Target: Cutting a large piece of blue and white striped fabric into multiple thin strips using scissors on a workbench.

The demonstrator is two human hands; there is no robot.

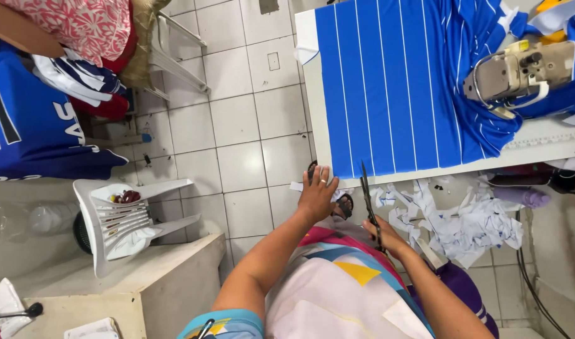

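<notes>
A blue fabric with thin white stripes lies spread on a white table. My left hand rests flat at the fabric's near left corner, fingers apart, a ring on one finger. My right hand grips the handles of black scissors, whose blades point up at the fabric's near edge. A sewing machine head sits on the table to the right, with the fabric bunched around it.
White and blue fabric scraps litter the tiled floor under the table edge. A white plastic chair stands at the left, with blue jerseys piled beyond it. A low counter is at the lower left.
</notes>
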